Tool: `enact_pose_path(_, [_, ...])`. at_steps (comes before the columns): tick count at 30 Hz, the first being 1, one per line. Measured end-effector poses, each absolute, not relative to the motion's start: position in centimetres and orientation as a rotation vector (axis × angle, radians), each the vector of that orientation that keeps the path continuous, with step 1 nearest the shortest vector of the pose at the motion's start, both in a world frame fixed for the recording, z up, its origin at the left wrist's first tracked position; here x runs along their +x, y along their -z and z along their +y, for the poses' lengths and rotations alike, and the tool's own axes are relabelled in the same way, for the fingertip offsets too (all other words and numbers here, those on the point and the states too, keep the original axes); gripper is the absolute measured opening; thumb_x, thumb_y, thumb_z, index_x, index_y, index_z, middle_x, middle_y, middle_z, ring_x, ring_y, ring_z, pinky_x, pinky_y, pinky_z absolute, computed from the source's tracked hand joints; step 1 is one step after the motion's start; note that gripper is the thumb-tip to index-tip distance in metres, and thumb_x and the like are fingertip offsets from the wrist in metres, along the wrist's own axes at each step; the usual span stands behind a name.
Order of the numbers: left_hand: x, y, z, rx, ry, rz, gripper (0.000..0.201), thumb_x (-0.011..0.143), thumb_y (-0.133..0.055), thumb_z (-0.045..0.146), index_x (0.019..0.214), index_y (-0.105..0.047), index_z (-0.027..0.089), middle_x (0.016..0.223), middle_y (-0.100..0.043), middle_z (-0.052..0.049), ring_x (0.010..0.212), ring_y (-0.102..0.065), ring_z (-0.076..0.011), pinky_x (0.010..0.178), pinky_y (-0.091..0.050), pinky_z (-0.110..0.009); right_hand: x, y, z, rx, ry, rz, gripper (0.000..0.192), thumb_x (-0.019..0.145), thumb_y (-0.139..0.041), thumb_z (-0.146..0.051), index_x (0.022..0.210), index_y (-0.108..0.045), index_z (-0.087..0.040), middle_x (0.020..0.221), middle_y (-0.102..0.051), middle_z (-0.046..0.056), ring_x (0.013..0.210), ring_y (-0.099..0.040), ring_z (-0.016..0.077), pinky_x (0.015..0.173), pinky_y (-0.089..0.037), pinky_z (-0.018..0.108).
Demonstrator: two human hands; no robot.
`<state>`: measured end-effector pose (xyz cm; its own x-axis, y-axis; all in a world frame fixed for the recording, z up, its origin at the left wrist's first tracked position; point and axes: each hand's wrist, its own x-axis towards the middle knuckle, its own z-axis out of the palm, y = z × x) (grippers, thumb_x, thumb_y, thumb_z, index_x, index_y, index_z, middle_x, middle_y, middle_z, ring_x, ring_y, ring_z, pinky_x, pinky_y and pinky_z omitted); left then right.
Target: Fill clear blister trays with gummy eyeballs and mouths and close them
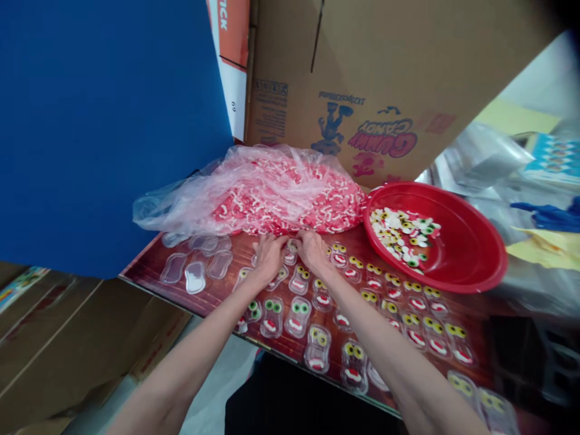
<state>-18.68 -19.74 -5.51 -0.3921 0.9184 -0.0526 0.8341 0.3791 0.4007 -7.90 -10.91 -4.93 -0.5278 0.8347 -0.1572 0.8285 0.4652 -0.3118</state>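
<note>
My left hand (pixel 268 257) and my right hand (pixel 312 251) reach forward side by side, fingers curled around a small clear plastic tray (pixel 290 251) at the edge of a big plastic bag of red and white candies (pixel 272 193). Around my hands, several clear trays filled with eye and mouth candies (pixel 296 315) lie in rows on the dark wooden table (pixel 149 272). Three or so unfilled trays (pixel 196 275) lie to the left.
A red bowl (pixel 471 254) holding eye-shaped candies (pixel 403 232) stands at the right. A cardboard gummy candy box (pixel 389 78) rises behind, a blue panel (pixel 104 127) at the left. Flat cardboard (pixel 67 344) lies on the floor below.
</note>
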Motion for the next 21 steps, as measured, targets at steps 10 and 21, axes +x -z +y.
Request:
enact_pose_path(10, [-18.3,6.4,-20.0,1.718,-0.315,2.359,0.035,0.098,-0.042,0.025,0.119,-0.069,0.025,0.117,-0.062,-0.015,0.117,-0.044,-0.0347,0.091,-0.036,-0.047,-7.8,5.3,-12.1,-1.374,-0.207,-2.8,0.032,0.099,-0.041,-0.023,0.119,-0.065,-0.021,0.123,-0.063,0.014,0.103,-0.063,0.0262,0.068,-0.045,0.03])
enact_pose_path(21, [-18.0,5.3,-21.1,1.691,-0.373,2.389,0.034,0.098,-0.041,0.024,0.119,-0.067,0.025,0.121,-0.06,-0.013,0.119,-0.045,-0.0315,0.093,-0.038,-0.045,-6.1,4.7,-13.4,-1.198,-0.235,-2.91,0.035,0.094,-0.045,-0.02,0.121,-0.068,-0.025,0.111,-0.068,0.01,0.102,-0.061,0.0245,0.068,-0.041,0.03])
